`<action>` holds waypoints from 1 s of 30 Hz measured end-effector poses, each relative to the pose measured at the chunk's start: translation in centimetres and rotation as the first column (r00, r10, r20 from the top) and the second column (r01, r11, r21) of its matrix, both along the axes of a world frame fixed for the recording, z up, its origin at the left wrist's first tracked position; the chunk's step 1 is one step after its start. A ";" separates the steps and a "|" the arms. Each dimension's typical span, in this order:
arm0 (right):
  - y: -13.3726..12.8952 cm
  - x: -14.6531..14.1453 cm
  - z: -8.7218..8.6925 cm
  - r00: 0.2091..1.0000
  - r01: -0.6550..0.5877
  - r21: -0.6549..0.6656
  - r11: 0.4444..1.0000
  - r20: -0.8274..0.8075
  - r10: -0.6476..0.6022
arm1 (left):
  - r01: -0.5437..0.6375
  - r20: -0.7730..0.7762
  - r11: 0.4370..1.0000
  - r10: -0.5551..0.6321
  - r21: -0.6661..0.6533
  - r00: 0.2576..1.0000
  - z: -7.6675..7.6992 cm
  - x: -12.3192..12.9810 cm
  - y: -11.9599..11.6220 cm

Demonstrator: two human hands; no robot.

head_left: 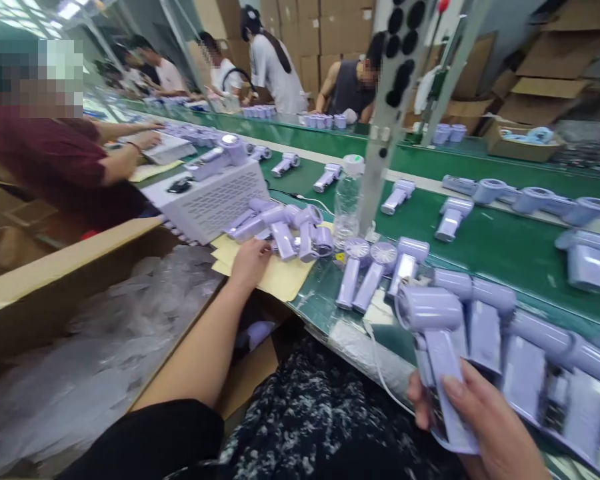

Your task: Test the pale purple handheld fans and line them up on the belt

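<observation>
My right hand (485,413) is wrapped round the handle of a purple fan housing (437,347), held upright above the bench's near edge. Its lower part shows an open side with inner parts. My left hand (251,263) rests at the front of a pile of purple housings (283,230) on yellow paper (285,277); its fingertips are partly hidden, and whether they grip a piece is unclear. Two housings with round grilles (356,267) lie between my hands. More housings (525,367) stand in a row at the right.
A clear bottle (347,200) stands beside a metal post (387,120). Spaced housings lie on the green conveyor (500,260). A white perforated box (213,200) is at the left, near a carton of plastic bags (105,347). Several people work around the line.
</observation>
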State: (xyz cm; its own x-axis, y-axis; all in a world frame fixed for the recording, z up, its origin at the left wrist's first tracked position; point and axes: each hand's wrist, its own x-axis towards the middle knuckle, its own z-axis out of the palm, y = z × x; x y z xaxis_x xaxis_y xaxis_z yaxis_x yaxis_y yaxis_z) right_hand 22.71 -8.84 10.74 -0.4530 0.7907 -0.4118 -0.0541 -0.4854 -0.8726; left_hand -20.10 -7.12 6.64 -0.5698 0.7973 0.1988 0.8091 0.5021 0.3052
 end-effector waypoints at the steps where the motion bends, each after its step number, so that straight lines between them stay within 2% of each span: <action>1: -0.2 -0.3 0.2 0.999 0.031 0.015 0.999 -0.035 -0.030 | -0.021 0.024 1.000 0.021 0.023 1.000 0.0 0.0 0.0; 5: -0.2 -1.1 0.1 0.986 0.006 0.059 0.998 -0.169 0.004 | -0.132 0.065 0.982 0.124 0.133 0.990 -0.4 0.3 -0.2; 9: 0.2 -0.9 -0.3 0.976 -0.054 0.045 0.998 -0.208 0.062 | -0.061 0.055 0.991 0.055 0.119 0.997 -0.6 1.0 0.0; 13: 0.2 -0.8 -0.2 0.971 -0.092 0.053 0.994 -0.215 0.101 | -0.004 0.093 0.996 -0.005 0.092 0.996 0.0 0.8 0.7; 17: 0.3 -0.7 -0.4 0.973 -0.060 0.042 0.997 -0.219 0.068 | -0.032 0.188 0.982 -0.004 0.185 0.982 1.4 0.5 0.9; 20: 0.3 -0.6 -0.7 0.972 -0.061 0.044 0.997 -0.225 0.069 | -0.127 0.342 0.922 -0.006 0.366 0.940 2.7 3.1 0.1; 22: 0.3 -0.7 -0.8 0.970 -0.071 0.057 0.996 -0.228 0.082 | -0.135 0.437 0.862 -0.108 0.489 0.893 3.6 7.0 -1.0; 23: 0.3 -0.8 -0.8 0.970 -0.073 0.065 0.995 -0.227 0.086 | -0.084 0.474 0.836 -0.222 0.542 0.852 4.1 9.4 -1.8; 24: 0.3 -0.9 -0.8 0.971 -0.072 0.076 0.994 -0.223 0.088 | -0.017 0.577 0.792 -0.429 0.610 0.695 4.5 12.0 -2.5; 25: 0.3 -1.2 -0.7 0.972 -0.073 0.091 0.993 -0.215 0.091 | 0.081 0.677 0.793 -0.563 0.603 0.474 4.7 14.6 -3.1; 27: 0.3 -1.6 -0.6 0.977 -0.079 0.132 0.988 -0.185 0.102 | 0.228 0.787 0.788 -0.605 0.571 0.119 5.0 19.1 -3.8; 28: 0.2 -1.9 -0.6 0.979 -0.085 0.152 0.985 -0.169 0.111 | 0.241 0.810 0.788 -0.586 0.567 0.010 4.9 20.8 -3.8; 29: 0.2 -2.1 -0.6 0.982 -0.090 0.167 0.982 -0.150 0.116 | 0.234 0.832 0.805 -0.553 0.545 -0.037 4.8 22.1 -3.7; 30: 0.2 -2.3 -0.7 0.985 -0.092 0.174 0.981 -0.127 0.114 | 0.222 0.846 0.820 -0.532 0.527 -0.044 4.6 23.0 -3.4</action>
State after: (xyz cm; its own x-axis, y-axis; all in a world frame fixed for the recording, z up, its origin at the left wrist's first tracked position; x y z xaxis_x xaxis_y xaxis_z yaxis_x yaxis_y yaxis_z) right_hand 20.43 -8.64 10.08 -0.5781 0.7892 -0.2073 -0.1347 -0.3428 -0.9297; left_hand 2.89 -10.48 11.21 0.0085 0.9990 -0.0450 -0.2213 0.0458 0.9741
